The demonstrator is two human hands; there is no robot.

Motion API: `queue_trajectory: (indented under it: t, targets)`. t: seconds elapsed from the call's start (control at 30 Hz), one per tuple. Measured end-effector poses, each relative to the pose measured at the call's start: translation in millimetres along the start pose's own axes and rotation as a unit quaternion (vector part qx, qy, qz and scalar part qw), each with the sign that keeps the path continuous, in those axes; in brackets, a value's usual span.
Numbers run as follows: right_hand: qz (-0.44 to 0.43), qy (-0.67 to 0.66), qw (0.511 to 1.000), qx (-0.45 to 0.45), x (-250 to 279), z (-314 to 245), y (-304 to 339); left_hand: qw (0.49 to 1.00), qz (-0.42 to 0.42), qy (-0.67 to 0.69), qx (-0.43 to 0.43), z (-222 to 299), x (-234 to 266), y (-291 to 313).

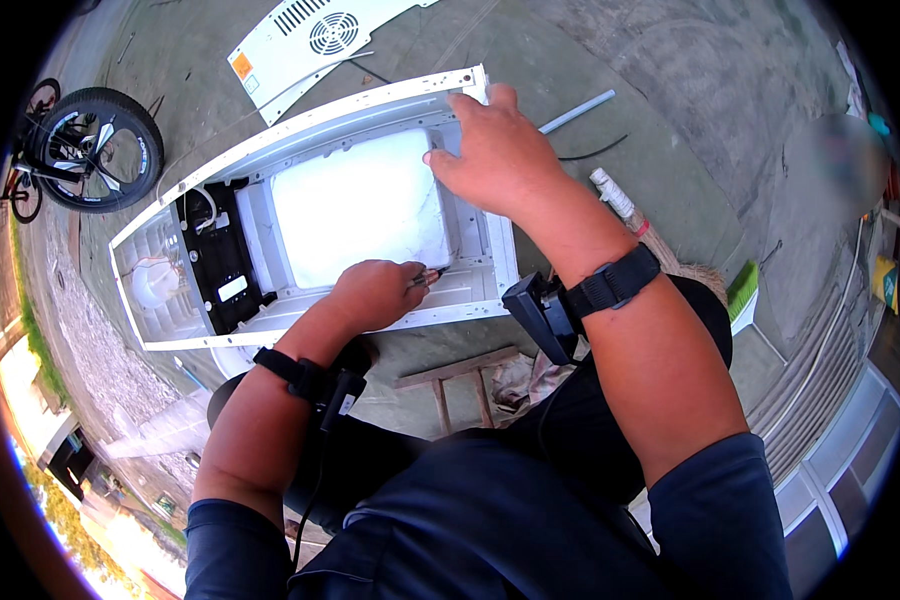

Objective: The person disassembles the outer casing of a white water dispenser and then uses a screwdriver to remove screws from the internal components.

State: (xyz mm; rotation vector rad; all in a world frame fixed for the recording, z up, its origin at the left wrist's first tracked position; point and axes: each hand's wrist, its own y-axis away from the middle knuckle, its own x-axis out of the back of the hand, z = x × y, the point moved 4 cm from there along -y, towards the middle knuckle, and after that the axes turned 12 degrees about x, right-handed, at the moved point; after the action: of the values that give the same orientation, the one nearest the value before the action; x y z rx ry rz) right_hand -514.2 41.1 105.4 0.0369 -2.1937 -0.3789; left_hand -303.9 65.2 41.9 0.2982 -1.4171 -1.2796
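Note:
In front of me lies a long white metal appliance casing (505, 262), its inside facing up. A large white padded block (360, 205) with rounded corners fills its middle. Beside the block, on the left, a black panel (226, 262) crosses the casing. My left hand (373, 292) is closed at the block's near right corner, its fingers pinched around a small metal tool (425, 278) whose exact kind is hard to make out. My right hand (500, 150) reaches over the casing's far right corner, thumb near the block and forefinger near the rim, fingers apart.
A white vented panel (300, 50) lies beyond the casing. At the far left is a bicycle wheel (98, 150). To the right are a pale tube (580, 110), a broom (655, 235) and a green brush (743, 290). A wooden frame (455, 370) lies near my legs.

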Motion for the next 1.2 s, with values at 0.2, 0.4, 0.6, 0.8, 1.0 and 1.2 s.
queue_trajectory:
  t: [0.2, 0.4, 0.6, 0.8, 1.0, 1.2]
  targets:
    - [-0.01, 0.002, 1.0, -0.002, 1.1, -1.2, -0.4, 1.0, -0.009, -0.003, 0.003, 1.6, -1.8, -3.2]
    - [-0.003, -0.002, 1.0, 0.003, -0.1, 0.1, -1.6, 1.0, -0.011, -0.016, 0.008, 2.4, -2.8, -5.0]
    - [-0.004, 0.0, 1.0, -0.003, 0.6, -1.0, -1.2, 1.0, -0.013, -0.02, 0.006, 2.0, -2.1, -4.5]
    - [0.001, -0.004, 1.0, 0.005, 0.5, -0.7, -0.6, 1.0, -0.023, -0.016, 0.005, 0.7, -3.2, -5.7]
    - [-0.016, -0.018, 1.0, -0.001, 3.3, -3.0, -0.4, 0.999, -0.032, 0.004, 0.019, 1.8, -2.9, -4.7]
    - [0.009, -0.036, 0.999, 0.029, -3.4, 0.3, 1.1, 0.997, -0.078, 0.028, -0.003, 0.6, -9.0, -8.4]
